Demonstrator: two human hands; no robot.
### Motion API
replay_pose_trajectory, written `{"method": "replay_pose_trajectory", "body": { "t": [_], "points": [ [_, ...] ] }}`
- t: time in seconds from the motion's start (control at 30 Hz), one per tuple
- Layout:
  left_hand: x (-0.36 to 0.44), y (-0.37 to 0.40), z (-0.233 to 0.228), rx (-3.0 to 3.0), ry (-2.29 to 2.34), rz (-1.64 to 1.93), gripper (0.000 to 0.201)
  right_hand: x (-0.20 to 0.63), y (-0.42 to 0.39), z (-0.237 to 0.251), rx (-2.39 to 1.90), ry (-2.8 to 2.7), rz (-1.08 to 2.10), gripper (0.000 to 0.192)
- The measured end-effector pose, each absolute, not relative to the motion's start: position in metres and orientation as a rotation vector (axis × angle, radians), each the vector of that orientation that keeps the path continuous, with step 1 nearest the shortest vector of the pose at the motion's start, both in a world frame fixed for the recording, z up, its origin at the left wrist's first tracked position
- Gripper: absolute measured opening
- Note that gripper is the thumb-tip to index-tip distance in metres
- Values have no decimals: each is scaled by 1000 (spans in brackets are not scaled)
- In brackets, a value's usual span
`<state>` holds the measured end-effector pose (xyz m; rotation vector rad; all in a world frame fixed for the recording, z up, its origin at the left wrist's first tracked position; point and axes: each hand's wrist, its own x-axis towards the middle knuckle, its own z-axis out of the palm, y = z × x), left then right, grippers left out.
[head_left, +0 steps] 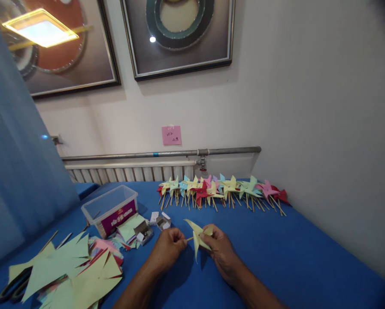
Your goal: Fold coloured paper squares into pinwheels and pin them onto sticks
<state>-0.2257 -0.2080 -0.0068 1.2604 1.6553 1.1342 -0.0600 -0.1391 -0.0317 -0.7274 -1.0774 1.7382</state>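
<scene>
Between my two hands, above the blue tabletop (269,253), is a pale yellow paper pinwheel (196,235). My right hand (218,248) is closed on its paper blades, thumb near the centre. The fingers of my left hand (169,245) pinch the thin wooden stick (189,238), which points left from the pinwheel; most of the stick is hidden in that hand. Just beyond my left hand lie small open boxes, one grey and white (163,221) and another (143,231) with tiny pieces inside.
Finished-looking pinwheels (201,192) in several colours lie along the table's back edge. On the left are a clear plastic bin (113,210), cut paper sheets (92,281) and dark-handled scissors (16,285). A radiator (131,172) and pipe (231,151) run along the wall behind.
</scene>
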Motion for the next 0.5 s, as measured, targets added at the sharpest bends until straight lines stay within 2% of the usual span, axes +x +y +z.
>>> {"method": "replay_pose_trajectory", "body": {
  "t": [0.5],
  "points": [
    [-226,-206,-8,1310,1663,1161,17,-59,-141,-29,-766,-1065,1764,36]
  ]
}}
